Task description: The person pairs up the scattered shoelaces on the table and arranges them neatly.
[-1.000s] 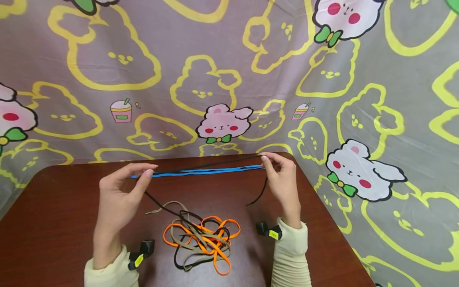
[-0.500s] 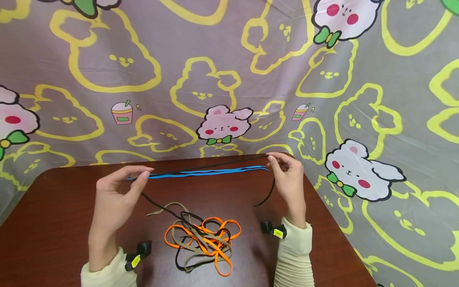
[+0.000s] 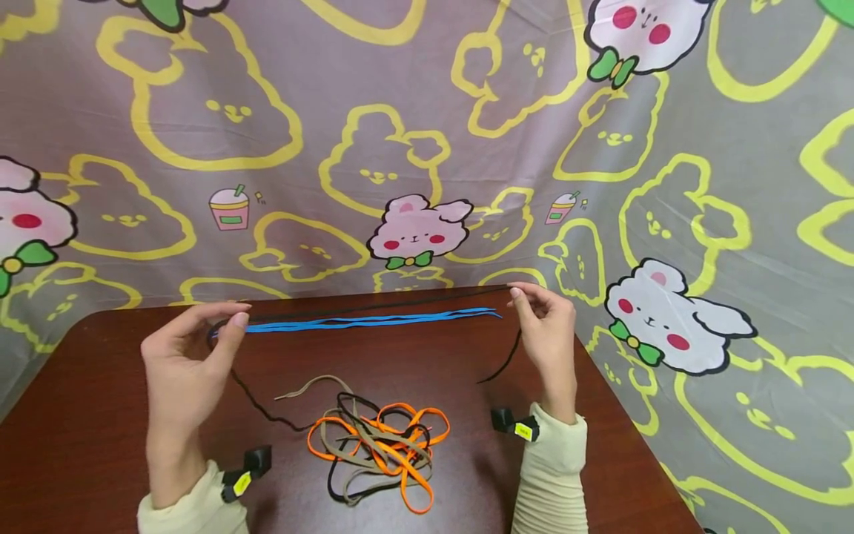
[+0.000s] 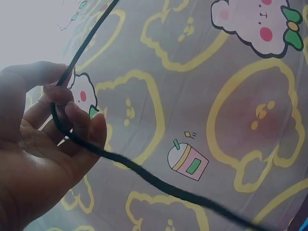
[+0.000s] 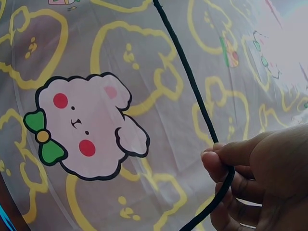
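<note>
A black shoelace [image 3: 373, 305] stretches between my two raised hands above the far part of the table. My left hand [image 3: 190, 371] pinches it between thumb and index finger, and from there the lace drops toward the tangle. In the left wrist view the lace [image 4: 144, 174] crosses the palm and other fingers. My right hand [image 3: 548, 341] pinches it near one end, with a short tail hanging below. Behind the stretched lace, blue laces [image 3: 373, 321] lie straight across the table. Nearer me is a tangled pile with an orange lace [image 3: 416, 489], a tan lace [image 3: 313, 382] and black loops.
The dark brown wooden table [image 3: 87, 415] runs back to a grey curtain [image 3: 320, 81] with yellow outlines and rabbit faces. Curtain fabric also flanks the table's right side. Small black cameras sit on both sleeve cuffs.
My hands have moved apart, the left one leftward and the right one slightly rightward, so the black lace between them is longer. Its part running to the pile now sags lower.
</note>
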### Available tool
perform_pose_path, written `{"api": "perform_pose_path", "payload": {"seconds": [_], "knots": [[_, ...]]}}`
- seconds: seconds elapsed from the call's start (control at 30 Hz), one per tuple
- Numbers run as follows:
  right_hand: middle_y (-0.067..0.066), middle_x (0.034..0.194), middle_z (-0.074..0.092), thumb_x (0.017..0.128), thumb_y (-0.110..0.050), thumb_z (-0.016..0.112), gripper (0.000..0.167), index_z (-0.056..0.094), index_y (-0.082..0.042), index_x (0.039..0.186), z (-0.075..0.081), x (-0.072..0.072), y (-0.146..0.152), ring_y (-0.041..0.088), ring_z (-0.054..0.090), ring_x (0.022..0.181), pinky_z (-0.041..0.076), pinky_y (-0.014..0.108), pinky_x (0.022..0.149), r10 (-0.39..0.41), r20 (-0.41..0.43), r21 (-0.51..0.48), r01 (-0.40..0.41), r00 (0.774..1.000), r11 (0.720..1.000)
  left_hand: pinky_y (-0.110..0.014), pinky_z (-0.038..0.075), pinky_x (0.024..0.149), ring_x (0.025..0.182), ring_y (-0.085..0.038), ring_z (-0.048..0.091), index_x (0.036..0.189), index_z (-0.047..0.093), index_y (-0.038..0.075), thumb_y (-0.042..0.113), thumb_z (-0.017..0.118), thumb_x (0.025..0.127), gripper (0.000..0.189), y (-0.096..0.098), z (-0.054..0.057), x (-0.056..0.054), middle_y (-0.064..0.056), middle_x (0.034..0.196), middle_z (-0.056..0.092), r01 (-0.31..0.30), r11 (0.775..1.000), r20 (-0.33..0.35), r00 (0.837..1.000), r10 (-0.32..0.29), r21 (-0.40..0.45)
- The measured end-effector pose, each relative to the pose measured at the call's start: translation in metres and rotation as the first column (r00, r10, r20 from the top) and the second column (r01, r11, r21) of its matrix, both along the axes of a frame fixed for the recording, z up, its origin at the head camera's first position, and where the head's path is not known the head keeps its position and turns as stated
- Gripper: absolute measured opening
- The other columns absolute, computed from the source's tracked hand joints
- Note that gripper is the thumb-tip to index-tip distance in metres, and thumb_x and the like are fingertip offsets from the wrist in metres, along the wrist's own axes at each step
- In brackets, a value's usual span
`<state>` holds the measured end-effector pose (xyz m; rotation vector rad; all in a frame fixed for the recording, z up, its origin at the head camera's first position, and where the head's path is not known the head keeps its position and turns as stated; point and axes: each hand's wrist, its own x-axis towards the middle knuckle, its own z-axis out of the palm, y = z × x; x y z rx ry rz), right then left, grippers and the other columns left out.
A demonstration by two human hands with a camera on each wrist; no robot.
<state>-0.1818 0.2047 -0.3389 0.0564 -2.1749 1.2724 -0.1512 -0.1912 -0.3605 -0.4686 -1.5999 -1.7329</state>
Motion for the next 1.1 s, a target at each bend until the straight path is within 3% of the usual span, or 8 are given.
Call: {"api": "perform_pose_path", "payload": {"seconds": [0.2,0.27,0.47,0.6,0.83,0.93,1.0,1.1], "knots": [[0.016,0.081,0.073,0.099,-0.015,0.068,0.017,0.079,-0.004,0.106,-0.020,-0.013,0.016,0.005,0.057,0.059,0.037,0.019,0.053,-0.032,0.004,-0.006,0.032,0.999,0.999,-0.018,0.041,0.067,0.072,-0.012,0.053,0.095,0.067,-0.024,-0.022,0.063,0.083,0.013,-0.003,0.000,-0.002,-0.002,0.084,0.072,0.010,0.999,-0.050,0.999,-0.007,0.045],[0.016,0.080,0.073,0.099,-0.015,0.068,0.017,0.079,-0.005,0.105,-0.021,-0.013,0.017,0.004,0.059,0.060,0.039,0.019,0.054,-0.040,0.001,-0.005,0.040,0.999,0.999,-0.018,0.040,0.066,0.070,-0.012,0.051,0.094,0.066,-0.025,-0.021,0.064,0.082,0.012,-0.004,0.000,-0.002,-0.001,0.081,0.071,-0.020,0.998,-0.058,0.998,0.023,0.051],[0.020,0.081,0.072,0.099,-0.013,0.068,0.016,0.078,-0.002,0.105,-0.021,-0.013,0.019,0.001,0.059,0.061,0.041,0.017,0.056,-0.068,0.002,-0.004,0.068,0.998,0.998,-0.019,0.043,0.069,0.069,-0.009,0.054,0.095,0.067,-0.024,-0.015,0.068,0.084,0.014,-0.006,0.000,-0.002,0.005,0.083,0.073,-0.182,0.983,-0.015,0.983,0.182,0.022],[0.024,0.083,0.072,0.099,-0.013,0.067,0.017,0.078,-0.001,0.106,-0.021,-0.013,0.021,0.001,0.059,0.062,0.042,0.017,0.058,-0.074,0.010,-0.009,0.074,0.997,0.997,-0.019,0.044,0.069,0.069,-0.008,0.056,0.096,0.067,-0.023,-0.013,0.069,0.085,0.015,-0.007,0.001,-0.002,0.006,0.084,0.074,-0.225,0.974,0.016,0.974,0.225,0.036],[0.006,0.075,0.071,0.098,-0.014,0.068,0.016,0.079,-0.003,0.104,-0.021,-0.012,0.024,0.002,0.059,0.061,0.042,0.018,0.057,-0.096,0.004,-0.021,0.096,0.995,0.995,-0.019,0.044,0.070,0.073,-0.009,0.058,0.099,0.068,-0.023,-0.010,0.069,0.086,0.018,-0.008,0.000,-0.003,0.004,0.085,0.074,-0.258,0.961,0.015,0.966,0.258,0.104],[-0.002,0.072,0.070,0.098,-0.013,0.069,0.016,0.079,-0.002,0.104,-0.021,-0.012,0.026,0.001,0.059,0.061,0.041,0.017,0.057,-0.098,-0.005,-0.031,0.098,0.995,0.995,-0.019,0.045,0.072,0.077,-0.010,0.061,0.099,0.069,-0.022,-0.011,0.069,0.086,0.017,-0.008,-0.001,-0.004,0.001,0.087,0.075,-0.243,0.960,0.002,0.970,0.245,0.141],[-0.001,0.071,0.070,0.098,-0.012,0.069,0.015,0.079,-0.002,0.103,-0.022,-0.012,0.027,0.000,0.059,0.060,0.041,0.017,0.056,-0.101,-0.012,-0.035,0.100,0.995,0.994,-0.019,0.046,0.074,0.080,-0.011,0.063,0.100,0.070,-0.022,-0.011,0.070,0.087,0.017,-0.008,-0.002,-0.005,0.001,0.089,0.075,-0.245,0.959,-0.003,0.969,0.248,0.143],[0.012,0.075,0.072,0.098,-0.011,0.069,0.016,0.078,0.000,0.103,-0.022,-0.013,0.028,-0.001,0.058,0.060,0.040,0.017,0.055,-0.097,-0.023,-0.040,0.096,0.995,0.995,-0.019,0.046,0.075,0.082,-0.010,0.063,0.101,0.070,-0.021,-0.011,0.070,0.087,0.017,-0.008,-0.004,-0.007,0.001,0.092,0.076,-0.266,0.952,-0.003,0.963,0.270,0.154]]}}
